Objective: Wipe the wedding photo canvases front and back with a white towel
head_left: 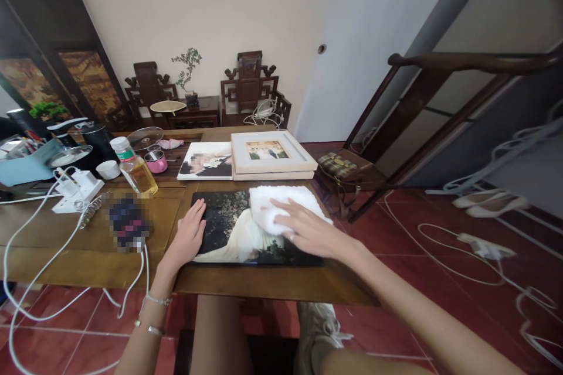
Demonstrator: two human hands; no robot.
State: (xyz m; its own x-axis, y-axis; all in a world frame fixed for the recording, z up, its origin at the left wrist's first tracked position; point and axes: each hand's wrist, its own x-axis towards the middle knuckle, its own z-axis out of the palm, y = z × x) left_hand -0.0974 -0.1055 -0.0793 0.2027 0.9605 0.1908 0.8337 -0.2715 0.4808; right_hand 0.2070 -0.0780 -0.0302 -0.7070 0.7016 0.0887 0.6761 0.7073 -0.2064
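Observation:
A dark glossy photo panel (222, 217) showing a pale gown lies flat near the table's front edge. My left hand (190, 233) rests along the panel's left edge, fingers stretched out and holding nothing. On the panel's right part is a fluffy white cloth (308, 199), bunched under my right hand (303, 225). The right fingers press into the cloth, which bulges between them. The cloth covers the panel's upper right area.
Behind the panel are stacked white picture frames (275, 158) and a smaller photo board (206, 161). Leftward stand an oil bottle (136, 167), a pink cup (156, 161), a power strip (79, 190) and trailing cables. A wooden chair (378, 170) holding a bag stands at right.

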